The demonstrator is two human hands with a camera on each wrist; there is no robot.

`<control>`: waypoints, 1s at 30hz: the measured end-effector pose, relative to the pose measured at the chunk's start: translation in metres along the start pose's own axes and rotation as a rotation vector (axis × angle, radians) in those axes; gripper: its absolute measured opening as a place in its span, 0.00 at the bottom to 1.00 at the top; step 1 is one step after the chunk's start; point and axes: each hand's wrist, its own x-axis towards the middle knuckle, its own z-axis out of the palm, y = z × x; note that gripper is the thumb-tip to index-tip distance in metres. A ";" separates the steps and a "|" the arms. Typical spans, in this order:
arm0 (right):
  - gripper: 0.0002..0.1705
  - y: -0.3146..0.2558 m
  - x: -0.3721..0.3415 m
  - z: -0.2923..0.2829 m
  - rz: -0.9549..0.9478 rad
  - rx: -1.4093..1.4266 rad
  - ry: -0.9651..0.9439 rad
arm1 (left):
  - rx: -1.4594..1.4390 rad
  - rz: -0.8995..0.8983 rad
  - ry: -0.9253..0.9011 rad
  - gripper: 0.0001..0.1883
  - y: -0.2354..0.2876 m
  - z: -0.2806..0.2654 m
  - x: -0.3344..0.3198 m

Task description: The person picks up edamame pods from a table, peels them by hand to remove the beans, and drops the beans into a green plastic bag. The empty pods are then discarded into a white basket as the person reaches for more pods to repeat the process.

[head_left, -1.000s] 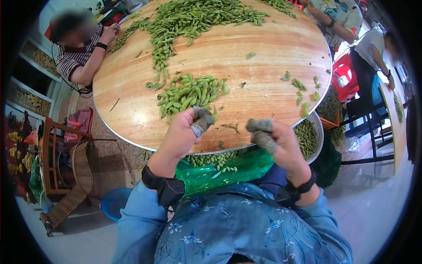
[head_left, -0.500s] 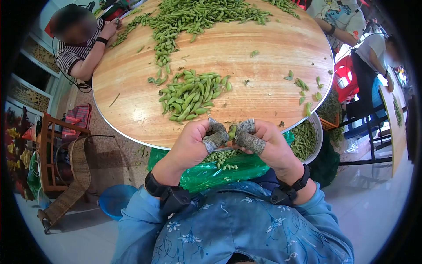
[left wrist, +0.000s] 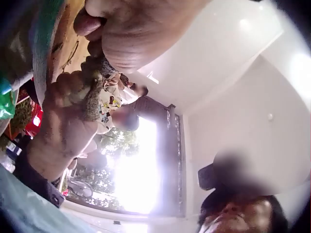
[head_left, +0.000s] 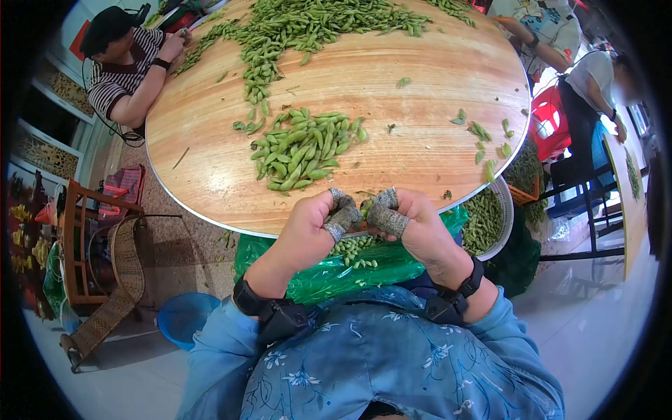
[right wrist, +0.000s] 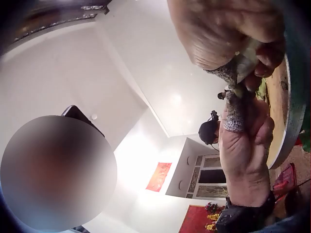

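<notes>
A: Where exactly is the green pod (head_left: 365, 208)?
B: It is between the two hands, by the near edge of the round surface (head_left: 420, 140). Only a small part of it is visible, because the fingers cover the rest.
A: And what do the hands do with it?
B: The left hand (head_left: 311, 222) pinches it from the left, and the right hand (head_left: 414, 220) pinches it from the right. The fingers of both are curled, and their tips almost meet.
A: How are the arms placed?
B: Both forearms come from the near side of the surface and turn inward to each other. Grey wraps (head_left: 386, 218) cover the thumbs and some fingers.
A: What lies around?
B: On the surface, just beyond the hands and a little to the left, there is a small heap of pods (head_left: 297, 150). A much larger heap (head_left: 308, 35) is at its far side. Green plastic (head_left: 308, 280) with pale beans (head_left: 353, 252) is below its near edge, and a white basket (head_left: 508, 227) of pods stands beside its right part.
</notes>
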 end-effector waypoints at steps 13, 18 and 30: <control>0.02 0.008 -0.003 0.000 -0.145 0.041 -0.031 | 0.610 0.519 0.167 0.12 -0.018 0.014 -0.009; 0.03 0.010 -0.003 0.001 -0.206 -0.009 -0.041 | 0.138 0.265 0.144 0.05 -0.011 0.021 -0.014; 0.04 0.003 -0.007 0.005 -0.210 -0.346 -0.045 | -0.265 -0.214 0.003 0.04 0.001 0.010 -0.018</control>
